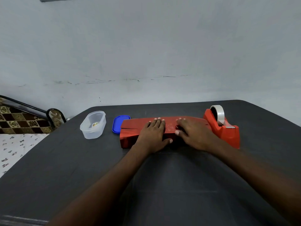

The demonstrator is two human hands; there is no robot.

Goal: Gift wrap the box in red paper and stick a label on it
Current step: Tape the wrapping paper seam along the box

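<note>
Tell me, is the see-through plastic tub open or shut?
Open. The clear plastic tub has no lid on; its blue plastic lid lies beside it on the dark table.

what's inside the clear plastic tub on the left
The clear tub stands open, its blue lid lying beside it. Through its wall a small yellow and white item shows at the bottom, too small to identify.

Both hands flat atop red-wrapped box (138,128): left hand (153,132), right hand (193,134); tape dispenser (223,128) beside.
</note>
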